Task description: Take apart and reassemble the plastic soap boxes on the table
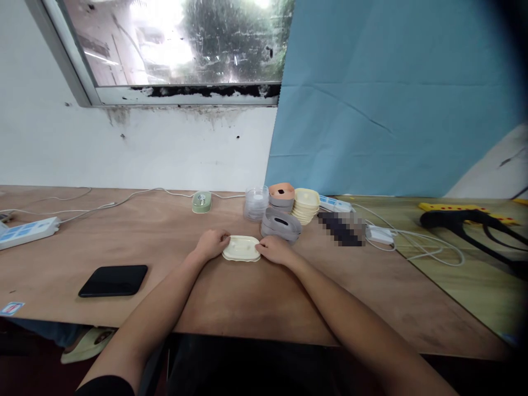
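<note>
A cream plastic tray (241, 248), shallow with rounded corners, lies on the wooden table between my hands. My left hand (212, 244) grips its left end, fingers closed at the rim. At the opposite end, my right hand (277, 249) pinches the rim between thumb and fingers. Just behind the right hand sit stacked grey oval parts (281, 223) with a dark slot. Beyond them are a peach oval part (281, 191) on a grey one, a stack of cream trays (306, 206) and a stack of clear plastic containers (256, 203).
A green oval box (202, 202) stands near the wall by a white cable. A black phone (113, 280) lies at left, and a power strip (28, 232) at the far left. On the right are a white adapter (380, 235), looped cables and a black strap-like object (474, 220).
</note>
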Tool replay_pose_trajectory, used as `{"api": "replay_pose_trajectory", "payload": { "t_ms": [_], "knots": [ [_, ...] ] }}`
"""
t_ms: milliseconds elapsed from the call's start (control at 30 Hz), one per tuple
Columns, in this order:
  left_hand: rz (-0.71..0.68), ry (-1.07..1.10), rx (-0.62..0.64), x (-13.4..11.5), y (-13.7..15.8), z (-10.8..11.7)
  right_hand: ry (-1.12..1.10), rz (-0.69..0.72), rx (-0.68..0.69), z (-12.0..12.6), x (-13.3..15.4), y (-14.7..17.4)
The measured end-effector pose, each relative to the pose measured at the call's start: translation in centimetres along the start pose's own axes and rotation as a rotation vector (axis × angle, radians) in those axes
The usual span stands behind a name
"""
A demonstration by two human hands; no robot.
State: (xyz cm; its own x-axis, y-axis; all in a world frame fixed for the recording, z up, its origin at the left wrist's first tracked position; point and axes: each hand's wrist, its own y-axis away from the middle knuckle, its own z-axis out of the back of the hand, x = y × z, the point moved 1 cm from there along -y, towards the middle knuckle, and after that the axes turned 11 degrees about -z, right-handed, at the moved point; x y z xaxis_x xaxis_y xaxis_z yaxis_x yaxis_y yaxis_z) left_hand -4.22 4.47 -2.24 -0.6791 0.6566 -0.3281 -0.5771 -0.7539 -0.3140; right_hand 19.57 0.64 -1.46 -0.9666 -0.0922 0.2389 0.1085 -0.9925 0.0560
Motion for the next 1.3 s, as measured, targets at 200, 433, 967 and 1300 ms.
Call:
{"api": "replay_pose_trajectory", "payload": {
  "t_ms": [200, 433, 967, 1300],
  "knots": [
    [-0.002, 0.018, -0.001, -0.2, 0.0, 0.1, -0.001, 0.022, -0.051, -0.1, 0.0, 0.1],
    [0.000, 0.056, -0.048, 0.0, 0.0, 0.1, -0.178, 0.204, -0.657, 1.3, -0.1, 1.2],
    [-0.009, 0.132, -0.114, 0.4, 0.1, -0.1, -0.027, 0.170, -0.885, 2.8, -4.5, -0.4],
    [0.006, 0.142, -0.124, 0.0, 0.2, 0.3, -0.008, 0.186, -0.797, 2.7, -4.2, -0.3]
  ]
}}
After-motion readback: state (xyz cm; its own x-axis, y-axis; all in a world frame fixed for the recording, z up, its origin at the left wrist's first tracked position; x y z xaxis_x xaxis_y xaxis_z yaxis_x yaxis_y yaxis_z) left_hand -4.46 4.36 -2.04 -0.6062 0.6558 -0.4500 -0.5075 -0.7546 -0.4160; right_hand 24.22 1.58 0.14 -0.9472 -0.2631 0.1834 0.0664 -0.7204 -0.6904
